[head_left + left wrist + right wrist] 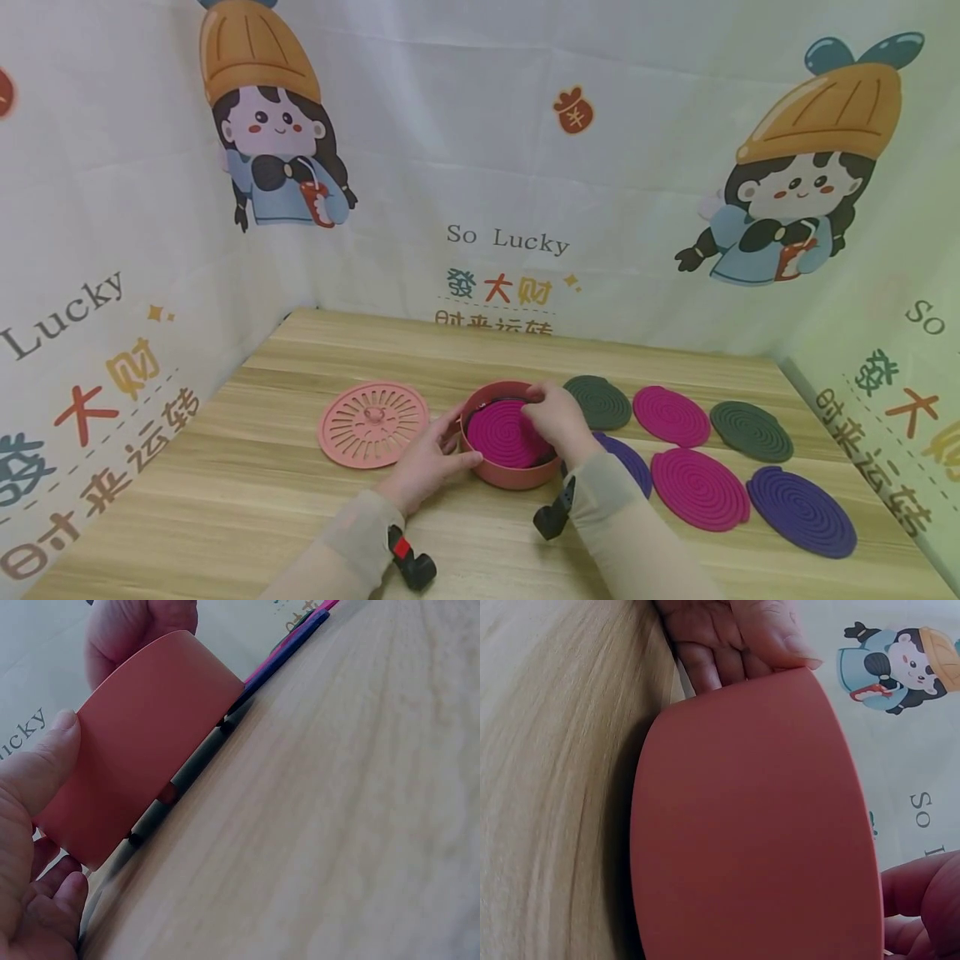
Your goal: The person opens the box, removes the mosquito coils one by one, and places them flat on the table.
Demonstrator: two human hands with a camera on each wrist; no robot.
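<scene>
A round coral-red mosquito coil box (516, 477) stands uncovered on the table, with a magenta mosquito coil (504, 435) inside its rim. My left hand (426, 463) grips the box's left side, thumb up at the rim and fingers lower around the wall, as the left wrist view shows. From the right, my right hand (558, 421) reaches over the rim and pinches the magenta coil near its upper right edge. The fingertips are partly hidden by the box wall in the right wrist view (922, 907). Small feet show under the box in the left wrist view.
Left of the box lies its slotted pink lid (337, 433) with a central knob. More spiral coils lie to the right: green (597, 403) (752, 431), magenta (671, 415) (701, 489) and purple (802, 510), one purple coil (630, 462) partly under my right forearm. A printed cloth backs the table.
</scene>
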